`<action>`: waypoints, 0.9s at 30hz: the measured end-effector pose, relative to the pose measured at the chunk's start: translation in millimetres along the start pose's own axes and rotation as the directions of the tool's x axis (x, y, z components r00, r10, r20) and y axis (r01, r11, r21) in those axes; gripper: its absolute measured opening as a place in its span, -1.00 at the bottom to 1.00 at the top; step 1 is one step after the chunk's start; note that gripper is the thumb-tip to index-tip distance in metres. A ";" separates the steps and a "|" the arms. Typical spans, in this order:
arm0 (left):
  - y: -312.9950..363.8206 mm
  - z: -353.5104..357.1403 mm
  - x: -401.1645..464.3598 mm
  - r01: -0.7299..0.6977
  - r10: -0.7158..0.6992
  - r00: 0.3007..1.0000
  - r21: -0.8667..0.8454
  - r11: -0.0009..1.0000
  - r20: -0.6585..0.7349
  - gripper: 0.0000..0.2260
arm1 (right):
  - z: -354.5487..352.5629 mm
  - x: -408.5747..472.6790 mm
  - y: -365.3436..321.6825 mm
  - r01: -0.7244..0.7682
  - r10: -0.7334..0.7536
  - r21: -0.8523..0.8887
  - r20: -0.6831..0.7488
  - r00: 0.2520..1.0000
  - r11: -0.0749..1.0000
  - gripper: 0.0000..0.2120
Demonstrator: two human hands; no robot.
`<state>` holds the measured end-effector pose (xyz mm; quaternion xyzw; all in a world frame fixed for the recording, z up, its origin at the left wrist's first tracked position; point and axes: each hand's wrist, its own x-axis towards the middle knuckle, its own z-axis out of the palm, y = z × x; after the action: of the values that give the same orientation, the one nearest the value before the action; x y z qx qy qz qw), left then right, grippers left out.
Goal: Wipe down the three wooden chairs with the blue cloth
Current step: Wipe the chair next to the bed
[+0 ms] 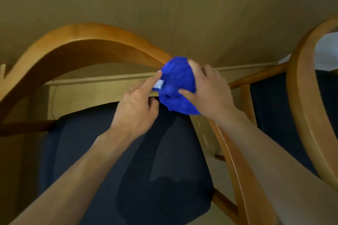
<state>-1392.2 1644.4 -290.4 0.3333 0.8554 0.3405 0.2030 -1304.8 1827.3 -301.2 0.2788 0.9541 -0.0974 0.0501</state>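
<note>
Dim, warm yellowish indoor light, with a paler patch at the right edge, perhaps daylight. Soft shadows of the arms fall on the dark seat (128, 151). Wide-angle bending curves the edges; slight motion blur at left.

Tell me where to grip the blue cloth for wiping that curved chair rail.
Grip the blue cloth around its bunched bulk from the right, as the right hand does: wadded into a ball, it fills a palm. The left hand only fingers its white tag.
</note>
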 end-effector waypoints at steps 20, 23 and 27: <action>-85.3 -159.2 -22.4 0.189 -0.077 0.888 0.208 0.960 -0.453 -0.49 | -55.4 114.9 -238.8 0.593 -0.560 -0.141 0.217 0.800 0.793 -0.35; -103.2 -172.5 -29.0 0.257 -0.135 0.876 0.211 0.943 -0.463 -0.49 | -44.6 105.8 -290.8 0.712 -0.655 -0.274 0.278 0.703 0.647 -0.36; -121.4 -180.9 -44.5 0.340 -0.216 0.862 0.207 0.917 -0.459 -0.47 | -21.1 93.8 -332.5 0.800 -0.740 -0.318 0.313 0.595 0.509 -0.42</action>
<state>-1517.6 1465.7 -248.1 0.1479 0.9576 0.2470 0.0090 -1564.5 1606.3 -242.2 -0.2003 0.9680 0.0830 0.1262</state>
